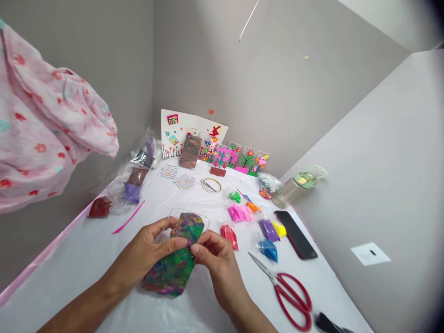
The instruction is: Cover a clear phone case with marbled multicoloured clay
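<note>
A clear phone case [204, 221] with a sheet of marbled, many-coloured clay [171, 273] on it is held between both hands, tilted above the table. My left hand [152, 243] grips its left edge, the thumb lying across the clay. On the right edge, my right hand [217, 259] pinches the clay and case between thumb and fingers. Green, blue, purple and orange swirl over the clay. At the top, the clear case shows beyond the clay. The fingers behind the case are partly hidden.
Red-handled scissors [293, 296] lie at the right, near a black phone [296, 235]. Small clay packets, such as a pink one [241, 212], sit right of centre. A bottle [294, 187] stands behind. Decorated cases [247, 159] and rhinestone sheets [183, 181] are at the back; bagged clay [100, 207] lines the left.
</note>
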The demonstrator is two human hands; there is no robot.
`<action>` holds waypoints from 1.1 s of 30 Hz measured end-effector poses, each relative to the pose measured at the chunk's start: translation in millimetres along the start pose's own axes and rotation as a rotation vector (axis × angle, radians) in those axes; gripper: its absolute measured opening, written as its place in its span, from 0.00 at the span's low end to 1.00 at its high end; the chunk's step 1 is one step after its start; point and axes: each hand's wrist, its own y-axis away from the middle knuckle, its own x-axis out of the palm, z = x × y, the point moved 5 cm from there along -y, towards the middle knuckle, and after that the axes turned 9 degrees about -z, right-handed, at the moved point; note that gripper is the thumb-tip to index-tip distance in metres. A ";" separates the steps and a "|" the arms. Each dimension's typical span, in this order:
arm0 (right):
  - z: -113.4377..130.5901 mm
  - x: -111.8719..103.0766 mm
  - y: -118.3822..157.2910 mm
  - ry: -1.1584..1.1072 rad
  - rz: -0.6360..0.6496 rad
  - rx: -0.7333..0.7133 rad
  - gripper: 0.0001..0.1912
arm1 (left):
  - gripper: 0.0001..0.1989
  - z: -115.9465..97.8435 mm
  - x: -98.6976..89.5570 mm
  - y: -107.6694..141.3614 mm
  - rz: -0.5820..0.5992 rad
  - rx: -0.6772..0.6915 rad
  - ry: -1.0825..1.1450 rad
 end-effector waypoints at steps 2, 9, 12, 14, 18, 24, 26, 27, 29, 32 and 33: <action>0.3 2.3 1.2 -0.012 0.019 -0.001 0.14 | 0.16 -0.8 -1.7 0.6 -0.038 0.031 -0.046; 8.2 10.5 3.4 -0.016 0.160 -0.007 0.16 | 0.13 -8.7 -1.2 -1.1 -0.045 0.128 -0.180; 9.5 2.5 -0.4 0.006 0.086 -0.025 0.16 | 0.14 -3.8 2.3 -1.4 0.031 0.044 -0.189; 10.5 -1.8 -2.1 -0.010 0.052 -0.041 0.15 | 0.12 -5.3 2.3 -0.7 0.025 0.058 -0.224; 13.1 1.9 -1.1 -0.042 0.128 -0.040 0.15 | 0.13 -17.4 -0.4 2.1 -0.072 0.238 -0.305; 12.2 2.1 -1.7 -0.042 0.085 -0.019 0.13 | 0.13 -9.6 2.7 -0.3 0.011 0.149 -0.294; 10.7 3.4 -1.2 -0.042 0.096 -0.018 0.12 | 0.12 -7.9 1.8 -0.7 0.004 0.134 -0.274; 10.0 4.5 -0.8 -0.040 0.109 -0.020 0.11 | 0.12 -8.8 1.3 -0.3 -0.004 0.156 -0.273; 8.7 6.4 -0.1 -0.043 0.122 -0.029 0.10 | 0.12 -12.9 0.5 1.6 -0.022 0.231 -0.279; 6.7 7.0 0.1 -0.063 0.112 -0.040 0.10 | 0.14 -14.0 1.0 3.7 -0.027 0.229 -0.286; 6.0 6.6 0.0 -0.071 0.102 -0.043 0.11 | 0.15 -12.3 1.6 3.7 -0.024 0.187 -0.280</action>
